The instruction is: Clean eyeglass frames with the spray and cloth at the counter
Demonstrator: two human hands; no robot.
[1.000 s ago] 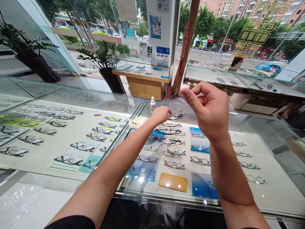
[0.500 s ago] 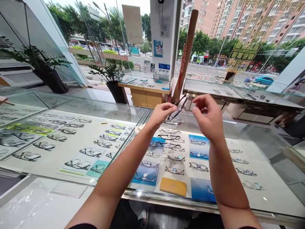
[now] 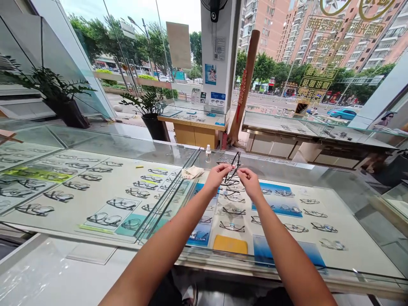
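Note:
A pair of dark-framed glasses (image 3: 233, 169) is held up over the far part of a glass display counter (image 3: 334, 178). My left hand (image 3: 217, 177) pinches it from the left and my right hand (image 3: 250, 182) pinches it from the right, both with fingers closed on the frame. Under the glass lie rows of several other glasses (image 3: 232, 226) on white and blue cards, plus a yellow pad (image 3: 230, 245). A small white bottle (image 3: 208, 153) and a folded cloth (image 3: 192, 172) rest on the counter top just left of my hands.
A second glass case (image 3: 95, 178) with several glasses adjoins on the left. Potted plants (image 3: 149, 106), a wooden counter (image 3: 194, 127) and a white pillar (image 3: 219, 51) stand beyond. More glass cases (image 3: 287, 123) line the window at the right.
My left hand lifted the glasses off the counter top. My right hand came down from in front of my face and took the other side of the frame.

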